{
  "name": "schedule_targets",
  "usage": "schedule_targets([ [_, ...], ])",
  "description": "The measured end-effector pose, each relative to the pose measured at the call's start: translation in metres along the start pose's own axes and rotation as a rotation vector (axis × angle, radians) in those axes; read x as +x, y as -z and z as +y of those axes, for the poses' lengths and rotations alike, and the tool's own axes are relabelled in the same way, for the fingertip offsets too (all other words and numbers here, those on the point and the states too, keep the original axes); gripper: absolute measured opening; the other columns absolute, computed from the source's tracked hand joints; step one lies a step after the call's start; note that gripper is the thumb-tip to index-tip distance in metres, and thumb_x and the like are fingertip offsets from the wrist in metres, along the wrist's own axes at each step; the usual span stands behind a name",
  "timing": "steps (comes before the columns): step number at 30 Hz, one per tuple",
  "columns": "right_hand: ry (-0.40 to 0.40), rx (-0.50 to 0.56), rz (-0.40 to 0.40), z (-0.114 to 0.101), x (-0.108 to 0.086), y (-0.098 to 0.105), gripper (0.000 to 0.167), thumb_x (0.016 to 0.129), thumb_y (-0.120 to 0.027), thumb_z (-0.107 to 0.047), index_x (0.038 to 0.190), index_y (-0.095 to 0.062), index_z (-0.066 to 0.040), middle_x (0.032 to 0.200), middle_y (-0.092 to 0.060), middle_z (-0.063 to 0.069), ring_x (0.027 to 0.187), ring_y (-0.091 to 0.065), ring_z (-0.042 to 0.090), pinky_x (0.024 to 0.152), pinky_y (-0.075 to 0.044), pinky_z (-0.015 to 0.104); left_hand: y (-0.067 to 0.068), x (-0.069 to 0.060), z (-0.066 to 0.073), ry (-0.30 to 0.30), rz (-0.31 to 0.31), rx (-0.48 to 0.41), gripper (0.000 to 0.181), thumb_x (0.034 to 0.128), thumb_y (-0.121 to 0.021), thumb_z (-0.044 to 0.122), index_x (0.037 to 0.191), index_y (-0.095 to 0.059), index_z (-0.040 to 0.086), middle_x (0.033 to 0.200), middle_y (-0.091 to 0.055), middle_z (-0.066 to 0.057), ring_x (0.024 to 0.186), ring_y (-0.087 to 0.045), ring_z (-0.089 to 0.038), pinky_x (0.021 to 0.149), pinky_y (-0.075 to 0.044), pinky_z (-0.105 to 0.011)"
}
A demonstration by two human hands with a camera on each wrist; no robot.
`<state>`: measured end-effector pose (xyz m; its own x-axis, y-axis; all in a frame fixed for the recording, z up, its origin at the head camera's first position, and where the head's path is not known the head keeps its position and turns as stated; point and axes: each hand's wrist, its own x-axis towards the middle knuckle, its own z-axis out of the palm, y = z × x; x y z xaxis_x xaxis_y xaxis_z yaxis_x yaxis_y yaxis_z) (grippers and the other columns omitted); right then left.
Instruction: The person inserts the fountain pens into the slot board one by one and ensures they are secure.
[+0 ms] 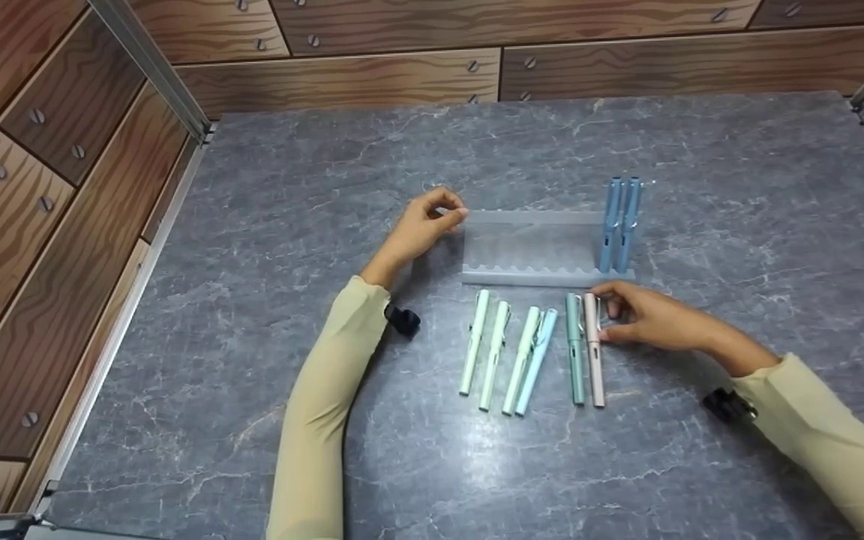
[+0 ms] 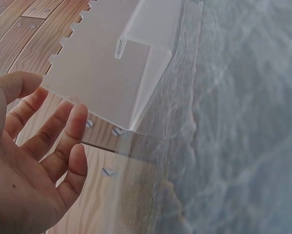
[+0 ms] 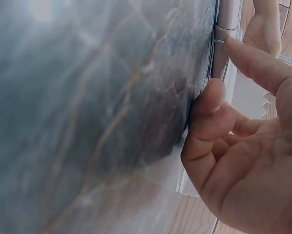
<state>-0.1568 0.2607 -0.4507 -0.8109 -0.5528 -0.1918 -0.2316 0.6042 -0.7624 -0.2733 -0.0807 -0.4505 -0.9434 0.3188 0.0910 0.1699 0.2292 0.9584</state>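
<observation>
A clear plastic pen stand (image 1: pixel 533 244) with a notched front ledge lies on the table. My left hand (image 1: pixel 424 221) pinches its left back corner between thumb and index finger; the other fingers are loosely bent in the left wrist view. Two blue pens (image 1: pixel 612 225) lean side by side in the right-end notches. My right hand (image 1: pixel 653 319) holds the capped end of a pink pen (image 1: pixel 595 360) with thumb and index finger, the pen lying on the table. Right beside it lies a dark green pen (image 1: pixel 574 352).
Left of the dark green pen lie several pale green pens (image 1: pixel 492 360) and a light blue pen (image 1: pixel 537 367), roughly in a row before the stand. The grey marbled table (image 1: pixel 252 225) is bounded by wood-patterned walls (image 1: pixel 372 75) and metal posts.
</observation>
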Motion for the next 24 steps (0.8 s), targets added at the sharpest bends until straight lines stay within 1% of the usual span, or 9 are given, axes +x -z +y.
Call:
schedule_targets([
  [3,0.003,0.001,0.002,-0.0008,-0.0003,0.0005,0.059,0.082,-0.074,-0.011,0.13,-0.045,0.008,0.094,-0.05,0.01,0.078,-0.045,0.011,0.063,-0.043,0.017,0.0002,0.0001,-0.0001,-0.001,0.0,-0.002,0.012,0.0923,-0.063,0.01,0.096,-0.061,-0.001,0.09,-0.061,0.002,0.082,-0.062,-0.029,0.08,-0.058,-0.046],
  [6,0.001,0.007,-0.002,-0.001,-0.0004,0.0008,0.06,0.081,-0.074,-0.011,0.131,-0.045,0.009,0.094,-0.05,0.011,0.078,-0.045,0.011,0.062,-0.044,0.018,0.0001,0.0004,-0.0004,0.003,-0.001,-0.003,0.012,0.0922,-0.063,0.01,0.097,-0.061,-0.001,0.089,-0.06,0.003,0.082,-0.062,-0.029,0.08,-0.058,-0.045],
  [11,-0.025,0.032,-0.021,-0.0013,0.0001,0.0015,0.066,0.08,-0.075,-0.009,0.135,-0.043,0.008,0.096,-0.049,0.012,0.077,-0.045,0.012,0.061,-0.045,0.018,-0.0002,0.0016,-0.0013,0.002,-0.008,-0.013,0.012,0.0925,-0.063,0.01,0.097,-0.061,-0.002,0.09,-0.06,0.003,0.089,-0.063,-0.038,0.081,-0.058,-0.045],
  [14,-0.032,0.028,-0.034,-0.0018,-0.0002,0.0025,0.067,0.082,-0.075,-0.01,0.137,-0.041,0.007,0.097,-0.048,0.012,0.077,-0.045,0.014,0.06,-0.044,0.019,-0.0001,0.0023,-0.0018,0.004,-0.011,-0.021,0.012,0.0926,-0.063,0.01,0.097,-0.061,-0.001,0.091,-0.06,0.002,0.093,-0.062,-0.042,0.082,-0.058,-0.046],
  [18,-0.026,0.018,-0.044,-0.0019,-0.0011,0.0034,0.068,0.081,-0.076,-0.013,0.138,-0.042,0.006,0.098,-0.049,0.013,0.077,-0.045,0.014,0.06,-0.044,0.02,0.0002,0.0019,-0.002,0.009,-0.009,-0.013,0.013,0.0928,-0.063,0.011,0.097,-0.061,-0.001,0.092,-0.061,0.001,0.091,-0.063,-0.04,0.083,-0.057,-0.046],
  [24,-0.013,0.008,-0.044,0.0001,-0.001,0.0016,0.072,0.076,-0.078,-0.009,0.136,-0.042,0.007,0.098,-0.05,0.013,0.077,-0.045,0.013,0.063,-0.044,0.019,0.0004,0.0012,-0.0023,0.011,-0.013,-0.001,0.015,0.0933,-0.063,0.013,0.098,-0.061,-0.002,0.093,-0.061,-0.001,0.089,-0.063,-0.038,0.083,-0.057,-0.047],
])
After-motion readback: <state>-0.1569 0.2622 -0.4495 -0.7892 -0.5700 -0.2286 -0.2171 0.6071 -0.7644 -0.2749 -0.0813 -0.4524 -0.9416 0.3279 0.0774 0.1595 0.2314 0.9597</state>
